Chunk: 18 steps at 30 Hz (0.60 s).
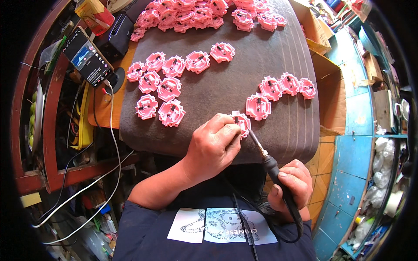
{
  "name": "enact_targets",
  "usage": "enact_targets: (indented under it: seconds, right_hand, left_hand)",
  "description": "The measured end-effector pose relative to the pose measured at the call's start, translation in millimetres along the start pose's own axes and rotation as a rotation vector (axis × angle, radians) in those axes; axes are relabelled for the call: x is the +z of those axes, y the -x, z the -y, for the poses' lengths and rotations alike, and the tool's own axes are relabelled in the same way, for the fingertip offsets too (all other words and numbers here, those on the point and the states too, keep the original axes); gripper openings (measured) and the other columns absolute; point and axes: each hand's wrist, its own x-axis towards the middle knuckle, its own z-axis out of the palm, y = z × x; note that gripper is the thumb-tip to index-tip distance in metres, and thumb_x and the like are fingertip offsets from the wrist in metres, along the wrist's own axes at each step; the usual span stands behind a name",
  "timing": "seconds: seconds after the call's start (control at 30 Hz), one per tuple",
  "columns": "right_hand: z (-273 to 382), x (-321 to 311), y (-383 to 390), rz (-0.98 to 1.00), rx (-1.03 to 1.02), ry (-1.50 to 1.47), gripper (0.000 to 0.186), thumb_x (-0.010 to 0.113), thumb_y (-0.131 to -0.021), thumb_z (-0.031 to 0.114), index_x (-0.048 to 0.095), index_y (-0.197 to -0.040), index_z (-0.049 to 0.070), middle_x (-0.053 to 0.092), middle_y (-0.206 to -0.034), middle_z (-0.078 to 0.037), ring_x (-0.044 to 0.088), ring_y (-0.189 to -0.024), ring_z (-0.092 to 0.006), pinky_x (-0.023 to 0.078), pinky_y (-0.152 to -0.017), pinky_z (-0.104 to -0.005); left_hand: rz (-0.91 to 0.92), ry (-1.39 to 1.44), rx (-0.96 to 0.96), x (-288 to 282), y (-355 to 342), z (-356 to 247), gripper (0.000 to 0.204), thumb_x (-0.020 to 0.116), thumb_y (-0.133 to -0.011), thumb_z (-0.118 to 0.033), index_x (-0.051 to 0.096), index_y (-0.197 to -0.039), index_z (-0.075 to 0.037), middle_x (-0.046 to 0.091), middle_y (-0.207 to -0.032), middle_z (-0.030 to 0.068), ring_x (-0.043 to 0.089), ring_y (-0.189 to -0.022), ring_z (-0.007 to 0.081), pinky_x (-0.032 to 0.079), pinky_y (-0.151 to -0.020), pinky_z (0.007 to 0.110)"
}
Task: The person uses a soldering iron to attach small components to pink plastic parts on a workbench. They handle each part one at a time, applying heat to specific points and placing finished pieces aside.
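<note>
My left hand (216, 143) is closed in a pinch on a pink plastic part (242, 128) at the near side of the dark padded work surface (200, 87). My right hand (291, 187) grips the black handle of a soldering iron (274, 169), whose metal shaft angles up and left to the right side of that part. Whether the tip touches it I cannot tell. A short line of similar pink parts (258, 105) with small black pieces runs up and right from my hands, and a loose group (170, 113) lies to the left.
Piles of pink parts (183, 15) cover the far edge. At left stand a phone (85, 56) on a holder, a black box (115, 37) and trailing cables (114, 135). Cardboard boxes (326, 100) and blue cabinets (350, 174) flank the right side.
</note>
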Motion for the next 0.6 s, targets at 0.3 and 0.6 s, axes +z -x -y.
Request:
enact_targets:
  seconds: [0.3,0.6]
  right_hand:
    - [-0.4,3.5,-1.3,0.012,-0.010,0.009,0.030,0.079,-0.088,0.011,0.062,-0.110,0.001,0.065,-0.082,-0.011,0.061,-0.062,-0.0256,0.051,-0.057,-0.0376]
    - [-1.4,4.5,-3.0,0.025,-0.020,0.014,0.029,0.079,-0.088,0.011,0.062,-0.109,0.000,0.066,-0.081,-0.011,0.060,-0.061,-0.0249,0.050,-0.056,-0.0368]
  left_hand:
    - [-0.006,-0.003,0.002,1.5,-0.9,-0.3,0.019,0.078,-0.081,0.005,0.069,-0.097,-0.002,0.067,-0.095,0.0127,0.069,-0.078,0.0290,0.057,-0.067,0.038]
    - [0.005,-0.003,-0.006,1.3,0.0,-0.4,0.019,0.078,-0.082,0.005,0.069,-0.097,-0.002,0.067,-0.095,0.0130,0.070,-0.080,0.0306,0.057,-0.068,0.039]
